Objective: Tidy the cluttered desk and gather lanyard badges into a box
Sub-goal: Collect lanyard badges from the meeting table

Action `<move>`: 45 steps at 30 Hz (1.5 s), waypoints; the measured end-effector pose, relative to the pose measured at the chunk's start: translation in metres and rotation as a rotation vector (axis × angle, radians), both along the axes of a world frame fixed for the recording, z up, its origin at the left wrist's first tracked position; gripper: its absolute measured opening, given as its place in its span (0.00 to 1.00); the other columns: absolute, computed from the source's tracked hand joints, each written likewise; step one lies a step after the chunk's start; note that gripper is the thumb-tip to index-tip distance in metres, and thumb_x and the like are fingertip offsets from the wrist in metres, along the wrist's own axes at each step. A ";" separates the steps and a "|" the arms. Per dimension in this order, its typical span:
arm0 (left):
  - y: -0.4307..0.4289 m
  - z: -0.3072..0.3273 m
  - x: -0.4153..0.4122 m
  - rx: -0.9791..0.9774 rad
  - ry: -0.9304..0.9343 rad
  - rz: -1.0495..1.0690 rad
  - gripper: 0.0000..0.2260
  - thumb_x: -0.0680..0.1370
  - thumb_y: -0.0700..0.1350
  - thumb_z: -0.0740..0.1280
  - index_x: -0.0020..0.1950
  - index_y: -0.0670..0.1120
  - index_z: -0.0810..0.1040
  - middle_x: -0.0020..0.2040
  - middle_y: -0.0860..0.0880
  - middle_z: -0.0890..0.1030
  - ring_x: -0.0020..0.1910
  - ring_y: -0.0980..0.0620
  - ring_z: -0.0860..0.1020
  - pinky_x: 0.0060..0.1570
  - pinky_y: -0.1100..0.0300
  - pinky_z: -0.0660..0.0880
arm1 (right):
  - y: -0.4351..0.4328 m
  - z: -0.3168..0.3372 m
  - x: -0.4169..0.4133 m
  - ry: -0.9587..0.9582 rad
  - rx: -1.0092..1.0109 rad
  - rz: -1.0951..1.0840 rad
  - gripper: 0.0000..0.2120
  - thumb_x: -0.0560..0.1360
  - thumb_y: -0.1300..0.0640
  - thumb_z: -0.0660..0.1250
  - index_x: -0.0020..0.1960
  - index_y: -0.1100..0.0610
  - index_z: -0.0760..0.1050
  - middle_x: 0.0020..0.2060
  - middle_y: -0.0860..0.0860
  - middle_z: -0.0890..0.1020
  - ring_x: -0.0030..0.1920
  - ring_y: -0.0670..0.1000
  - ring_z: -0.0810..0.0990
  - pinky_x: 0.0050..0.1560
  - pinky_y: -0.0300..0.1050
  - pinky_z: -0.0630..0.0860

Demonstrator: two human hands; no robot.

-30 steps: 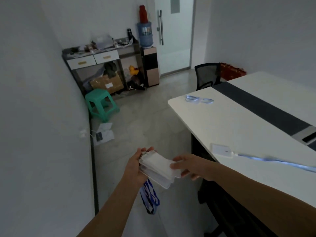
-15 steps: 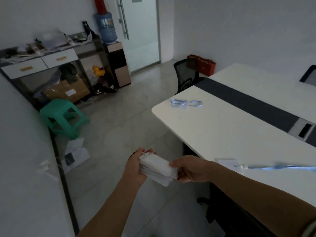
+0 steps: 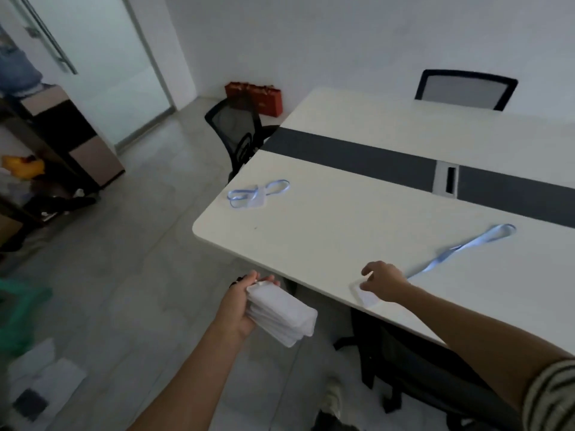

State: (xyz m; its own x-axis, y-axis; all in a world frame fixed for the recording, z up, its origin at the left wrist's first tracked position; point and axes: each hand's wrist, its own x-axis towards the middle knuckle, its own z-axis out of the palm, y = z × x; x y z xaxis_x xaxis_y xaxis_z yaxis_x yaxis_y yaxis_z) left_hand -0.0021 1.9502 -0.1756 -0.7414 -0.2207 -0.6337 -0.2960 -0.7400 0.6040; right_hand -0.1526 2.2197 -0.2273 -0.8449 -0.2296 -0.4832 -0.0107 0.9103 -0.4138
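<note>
My left hand carries the stack; my right is at the near badge on the table edge.

My left hand point(image 3: 239, 306) is off the table, over the floor, fingers and thumb curled round a stack of clear badge holders point(image 3: 280, 315). Further up, a second loose badge point(image 3: 256, 195) lies near the table's point(image 3: 342, 219) left corner, its blue cord looped round it. My right hand point(image 3: 384, 279) is half curled over the near badge point(image 3: 367, 298), thumb on the card; I cannot tell whether I have it pinched. The card lies under and just left of that hand, at the table's near edge. Its blue strap point(image 3: 466, 247) runs straight away up and to the right, so I judge the right hand should draw it leftward towards the stack. I see no box.
</note>
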 end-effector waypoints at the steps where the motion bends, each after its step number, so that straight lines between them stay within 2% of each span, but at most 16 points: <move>1: 0.002 -0.001 -0.007 0.003 -0.006 -0.015 0.12 0.81 0.43 0.61 0.37 0.44 0.72 0.39 0.42 0.82 0.36 0.44 0.83 0.45 0.50 0.76 | 0.009 -0.008 -0.009 0.049 0.122 0.084 0.20 0.73 0.53 0.70 0.63 0.52 0.74 0.57 0.53 0.80 0.57 0.53 0.78 0.55 0.45 0.75; 3: 0.001 -0.005 -0.026 0.008 -0.032 -0.061 0.14 0.80 0.43 0.61 0.36 0.43 0.75 0.39 0.41 0.82 0.37 0.44 0.83 0.44 0.51 0.77 | 0.023 -0.027 -0.025 0.082 0.285 0.207 0.27 0.73 0.53 0.69 0.70 0.50 0.67 0.63 0.52 0.74 0.63 0.53 0.72 0.58 0.47 0.73; 6: -0.008 -0.004 -0.055 0.010 -0.055 -0.144 0.12 0.80 0.44 0.61 0.37 0.44 0.73 0.39 0.42 0.82 0.38 0.45 0.82 0.44 0.52 0.77 | 0.029 -0.052 -0.038 0.048 0.414 0.341 0.36 0.71 0.53 0.72 0.74 0.49 0.60 0.66 0.52 0.68 0.65 0.54 0.67 0.57 0.48 0.74; 10: -0.013 -0.013 -0.091 0.027 -0.122 -0.172 0.09 0.80 0.44 0.62 0.39 0.44 0.72 0.40 0.42 0.83 0.38 0.44 0.83 0.48 0.51 0.76 | 0.027 -0.076 -0.056 0.017 0.469 0.389 0.39 0.67 0.47 0.76 0.72 0.49 0.60 0.63 0.53 0.66 0.62 0.54 0.67 0.54 0.46 0.75; 13: -0.012 -0.019 -0.097 0.049 -0.142 -0.175 0.09 0.80 0.43 0.63 0.40 0.44 0.73 0.41 0.41 0.83 0.39 0.44 0.84 0.48 0.50 0.76 | 0.022 -0.078 -0.063 0.047 0.467 0.407 0.37 0.65 0.43 0.76 0.68 0.50 0.63 0.60 0.52 0.68 0.62 0.54 0.67 0.54 0.46 0.74; 17: -0.016 -0.024 -0.107 0.074 -0.157 -0.168 0.09 0.79 0.44 0.63 0.40 0.44 0.73 0.42 0.41 0.83 0.39 0.43 0.83 0.49 0.49 0.76 | 0.000 -0.076 -0.079 0.148 0.421 0.387 0.21 0.76 0.46 0.66 0.65 0.52 0.67 0.61 0.50 0.75 0.63 0.52 0.70 0.55 0.47 0.73; 19: -0.025 -0.023 -0.110 0.080 -0.142 -0.153 0.09 0.79 0.43 0.63 0.39 0.44 0.73 0.41 0.41 0.83 0.40 0.43 0.83 0.48 0.50 0.76 | -0.022 -0.064 -0.088 0.172 0.366 0.352 0.16 0.79 0.45 0.59 0.65 0.50 0.70 0.59 0.49 0.78 0.61 0.53 0.74 0.54 0.46 0.71; 22: -0.046 -0.021 -0.108 0.091 -0.115 -0.123 0.10 0.79 0.44 0.63 0.38 0.45 0.72 0.40 0.42 0.83 0.40 0.43 0.83 0.46 0.51 0.77 | -0.066 -0.032 -0.101 0.217 0.221 0.306 0.15 0.80 0.45 0.56 0.60 0.49 0.75 0.57 0.50 0.79 0.58 0.54 0.77 0.51 0.46 0.70; 25: -0.066 -0.020 -0.102 0.110 -0.086 -0.090 0.11 0.79 0.46 0.64 0.37 0.45 0.72 0.41 0.42 0.84 0.40 0.43 0.84 0.43 0.52 0.80 | -0.109 0.003 -0.114 0.310 0.091 0.300 0.13 0.79 0.46 0.58 0.55 0.49 0.78 0.52 0.51 0.79 0.53 0.55 0.78 0.47 0.46 0.71; 29: -0.107 -0.019 -0.086 0.069 -0.042 -0.074 0.07 0.76 0.43 0.67 0.40 0.43 0.73 0.43 0.41 0.83 0.44 0.42 0.83 0.51 0.49 0.76 | -0.178 0.052 -0.123 0.312 -0.054 0.250 0.07 0.75 0.51 0.62 0.44 0.53 0.77 0.40 0.50 0.80 0.42 0.55 0.77 0.35 0.44 0.66; 31: -0.128 -0.015 -0.079 0.053 -0.004 -0.068 0.04 0.73 0.42 0.67 0.41 0.42 0.74 0.42 0.41 0.83 0.44 0.42 0.82 0.51 0.50 0.76 | -0.212 0.072 -0.122 0.298 -0.180 0.189 0.04 0.72 0.55 0.66 0.45 0.53 0.74 0.39 0.50 0.79 0.41 0.55 0.77 0.33 0.43 0.66; 33: -0.149 -0.011 -0.071 0.061 0.036 -0.055 0.04 0.73 0.42 0.67 0.41 0.41 0.76 0.41 0.41 0.82 0.42 0.42 0.82 0.46 0.51 0.77 | -0.242 0.091 -0.118 0.262 -0.348 0.118 0.18 0.70 0.59 0.70 0.58 0.52 0.72 0.44 0.51 0.78 0.43 0.56 0.78 0.35 0.44 0.72; 35: -0.185 -0.003 -0.057 0.073 0.074 -0.038 0.04 0.71 0.41 0.68 0.39 0.41 0.77 0.40 0.40 0.82 0.41 0.42 0.82 0.44 0.52 0.78 | -0.286 0.113 -0.106 0.222 -0.490 0.079 0.34 0.69 0.63 0.71 0.70 0.48 0.63 0.49 0.53 0.75 0.45 0.58 0.78 0.37 0.51 0.80; 37: -0.203 0.003 -0.053 0.057 0.079 -0.028 0.05 0.69 0.42 0.69 0.36 0.42 0.76 0.39 0.40 0.82 0.40 0.42 0.83 0.46 0.53 0.78 | -0.313 0.129 -0.099 0.175 -0.589 0.055 0.39 0.70 0.65 0.71 0.74 0.45 0.59 0.51 0.53 0.73 0.43 0.58 0.80 0.36 0.53 0.82; 41: -0.253 0.012 -0.039 0.037 0.074 0.008 0.05 0.70 0.42 0.68 0.36 0.43 0.75 0.38 0.42 0.82 0.39 0.43 0.83 0.47 0.53 0.76 | -0.389 0.155 -0.076 0.036 -0.792 -0.023 0.28 0.72 0.67 0.70 0.69 0.50 0.70 0.56 0.58 0.76 0.43 0.54 0.81 0.36 0.50 0.83; 45: -0.286 0.016 -0.031 0.056 0.146 0.009 0.06 0.73 0.42 0.66 0.42 0.40 0.79 0.42 0.41 0.81 0.41 0.44 0.82 0.47 0.53 0.76 | -0.440 0.170 -0.055 -0.006 -0.833 -0.034 0.17 0.73 0.63 0.71 0.58 0.50 0.75 0.53 0.61 0.78 0.38 0.54 0.80 0.28 0.41 0.79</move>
